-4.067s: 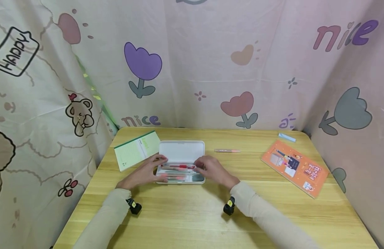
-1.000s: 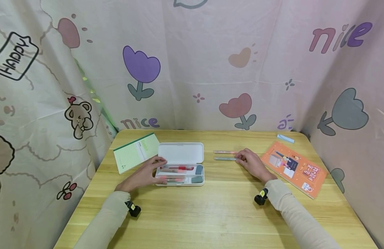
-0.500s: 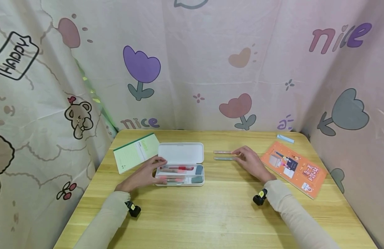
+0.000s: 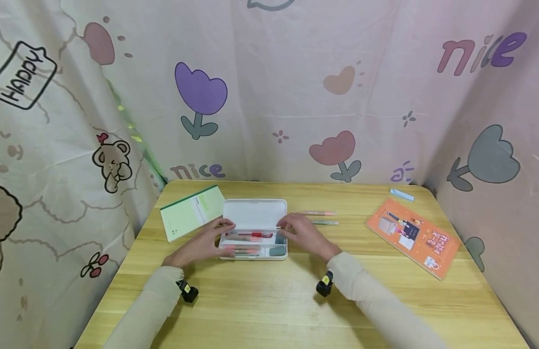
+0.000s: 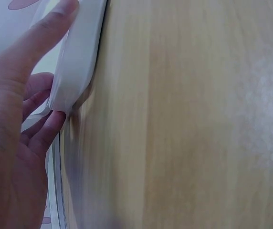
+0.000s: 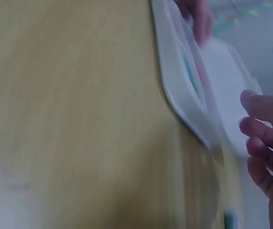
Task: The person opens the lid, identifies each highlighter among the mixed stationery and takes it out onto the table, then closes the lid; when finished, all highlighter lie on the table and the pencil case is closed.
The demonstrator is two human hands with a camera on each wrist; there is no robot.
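Note:
A white pencil case [image 4: 254, 213] lies with its lid raised. Inside are a red pen [image 4: 262, 235], several peach-tipped pens and a grey-blue block [image 4: 277, 251] at the right end. My left hand [image 4: 201, 245] grips the case's left end, thumb along the front wall [image 5: 84, 52] and fingers round the back corner. My right hand [image 4: 306, 235] hovers at the right end, its fingertips overlapping the case there in the head view. In the right wrist view the right hand [image 6: 270, 138] has loosely bent fingers and holds nothing.
Right of the case lie a peach-tipped pen [image 4: 321, 213] and a thin grey-green pen [image 4: 328, 223]. A green notebook [image 4: 190, 213] sits behind my left hand. An orange book [image 4: 413, 237] and a light blue strip [image 4: 402, 195] lie at the far right. Curtains surround the wooden table [image 4: 269, 310].
My right hand let go of the grey-green pen beside the peach-tipped one and moved left, back to the case. Four seconds ago only one pen lay there. My left hand stayed put.

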